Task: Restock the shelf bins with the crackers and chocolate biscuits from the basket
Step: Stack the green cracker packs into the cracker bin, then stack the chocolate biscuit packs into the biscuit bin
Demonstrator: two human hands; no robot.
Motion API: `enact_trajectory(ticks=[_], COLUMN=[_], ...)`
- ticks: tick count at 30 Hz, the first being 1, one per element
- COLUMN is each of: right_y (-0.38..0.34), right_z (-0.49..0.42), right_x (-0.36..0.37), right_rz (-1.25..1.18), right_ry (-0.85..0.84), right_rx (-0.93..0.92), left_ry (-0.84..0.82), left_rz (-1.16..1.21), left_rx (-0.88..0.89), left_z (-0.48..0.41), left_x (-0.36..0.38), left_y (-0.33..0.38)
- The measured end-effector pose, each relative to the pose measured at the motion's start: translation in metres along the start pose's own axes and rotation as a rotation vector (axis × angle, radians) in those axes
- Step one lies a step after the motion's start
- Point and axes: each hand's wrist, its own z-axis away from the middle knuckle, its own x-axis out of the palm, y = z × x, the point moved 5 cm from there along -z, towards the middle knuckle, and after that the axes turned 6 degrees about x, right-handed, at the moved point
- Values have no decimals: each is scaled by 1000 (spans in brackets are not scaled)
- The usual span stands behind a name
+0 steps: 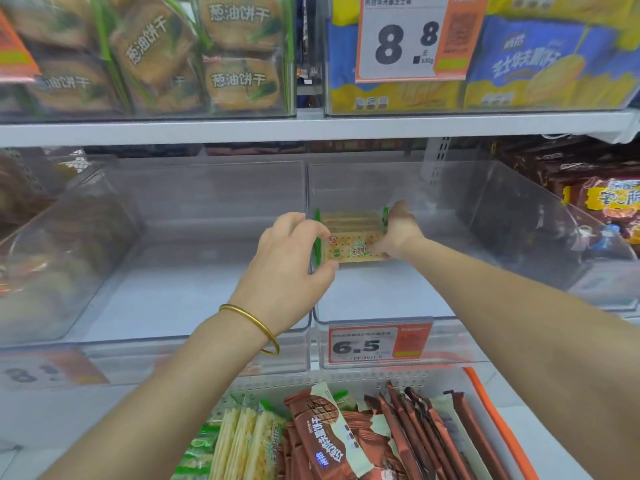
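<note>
Cracker packs, stacked, pinched at either short end by left hand and right hand, long axis running hand to hand, held low inside the clear bin ahead of both wrists (right hand slightly deeper); basket beneath the forearms.

Bright, diffuse, cool-white light fills the frame, and shadows are faint and soft-edged. The clear bins carry milky reflections and pale glare streaks along their walls. The centre of the frame is sharpest: the print on the cracker packs and the 6.5 price tag shows cleanly. Toward the left edge the picture smears, and the lower-left tag is blurred. The white shelf edge bows slightly, and the bin walls flare outward at the sides, a wide-angle distortion.
</note>
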Motion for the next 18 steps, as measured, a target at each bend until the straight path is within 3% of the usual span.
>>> enact_trajectory(ticks=[4, 7, 9, 12, 14, 16, 18], right_y=[1, 3, -8, -29, -29, -19, 0], right_z=[2, 12, 38, 117, 185, 244, 273], right_x=[-1, -11, -27, -60, -73, -63, -27], right_rz=[30, 160, 143, -121, -305, -399, -355], right_ry=[-26, 51, 114, 248, 245, 92, -134], right_rx=[45, 66, -5, -271, -428, -524, -506], left_ry=[26, 145, 287, 371, 305, 164, -1], left_rz=[19, 85, 141, 241, 275, 244, 194], left_rx=[8, 33, 88, 125, 104, 31, -64], left_z=[3, 19, 40, 92, 125, 150, 167], left_x=[-2, -14, -29, -37, -27, -5, 23], left_y=[1, 9, 17, 22, 18, 5, -14])
